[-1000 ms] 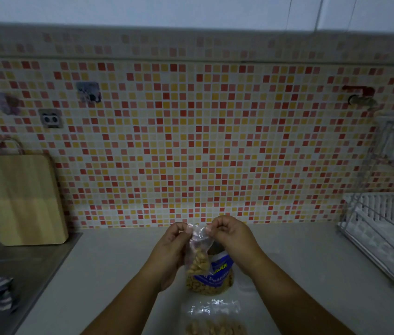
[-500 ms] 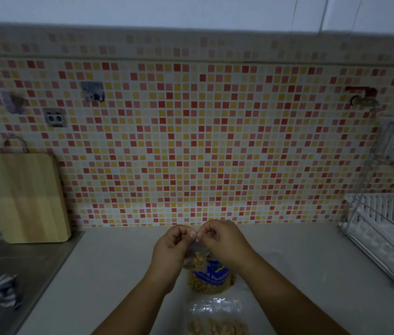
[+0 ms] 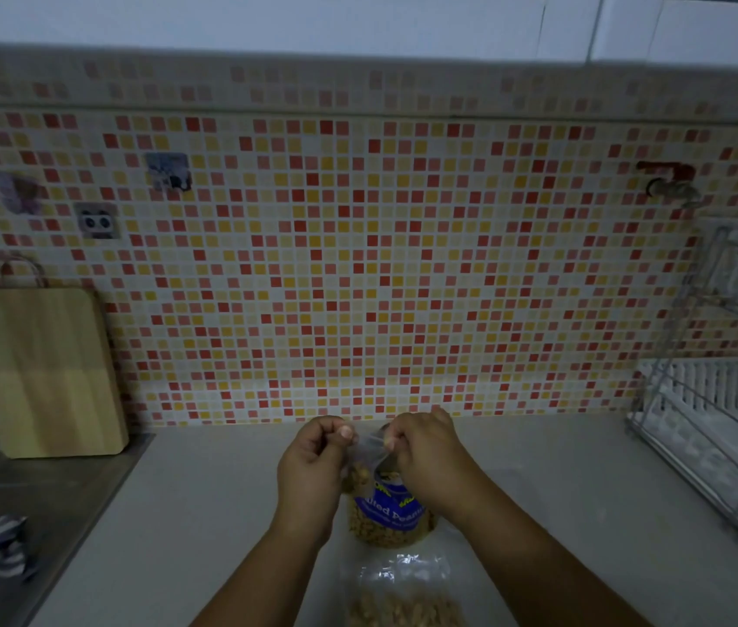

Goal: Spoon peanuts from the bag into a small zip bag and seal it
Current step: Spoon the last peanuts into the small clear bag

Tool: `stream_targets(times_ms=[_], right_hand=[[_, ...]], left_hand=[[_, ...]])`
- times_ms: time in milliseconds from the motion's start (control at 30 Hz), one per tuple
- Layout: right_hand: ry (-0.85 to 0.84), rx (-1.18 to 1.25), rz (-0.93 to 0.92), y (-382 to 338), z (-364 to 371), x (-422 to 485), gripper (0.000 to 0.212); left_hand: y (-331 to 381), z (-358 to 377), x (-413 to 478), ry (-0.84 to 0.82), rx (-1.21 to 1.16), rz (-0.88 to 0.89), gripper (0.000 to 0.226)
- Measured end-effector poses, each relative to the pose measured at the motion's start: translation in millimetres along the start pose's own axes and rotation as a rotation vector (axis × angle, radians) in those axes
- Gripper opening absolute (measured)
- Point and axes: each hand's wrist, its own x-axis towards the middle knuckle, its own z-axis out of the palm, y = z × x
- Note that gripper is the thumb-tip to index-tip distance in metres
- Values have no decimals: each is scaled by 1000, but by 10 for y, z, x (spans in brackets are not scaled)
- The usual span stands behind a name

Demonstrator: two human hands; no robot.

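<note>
Clear plastic catches what little light there is: the small zip bag (image 3: 369,450) hangs between both hands, just in front of the blue-labelled peanut bag (image 3: 387,513), which stands upright on the grey counter (image 3: 204,513). The left hand (image 3: 310,463) pinches one side of the zip bag's top edge, thumb and curled fingers clamped on it. The right hand (image 3: 430,454) pinches the other side the same way, and a short stretch of the strip shows between them. Peanuts sit in the lower part of the held bag, so I judge the spooning for this one is finished and the sealing is the step in hand. The view is dim and the strip small, so I cannot tell whether the zip is pressed closed along its whole length. I see no spoon. Nearer to me a second clear bag (image 3: 401,590) holding peanuts lies flat on the counter, apart from the hands; it looks filled, but I cannot make out its seal. By my reading, what remains is to run the strip fully shut and set the bag down.
</note>
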Motion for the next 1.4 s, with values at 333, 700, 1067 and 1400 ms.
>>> stream_targets(times_ms=[333, 700, 1067, 1400], right_hand=[[29, 423, 68, 57, -25, 24, 12], [1, 171, -53, -15, 117, 15, 14], [-12, 39, -100, -122, 38, 24, 9], [-17, -45, -64, -70, 17, -26, 20]], left_hand=[[85, -137, 95, -131, -23, -77, 11], [-12, -205, 9, -138, 137, -10, 13], [-13, -109, 4, -175, 162, 17, 13], [-25, -169, 23, -105, 160, 43, 13]])
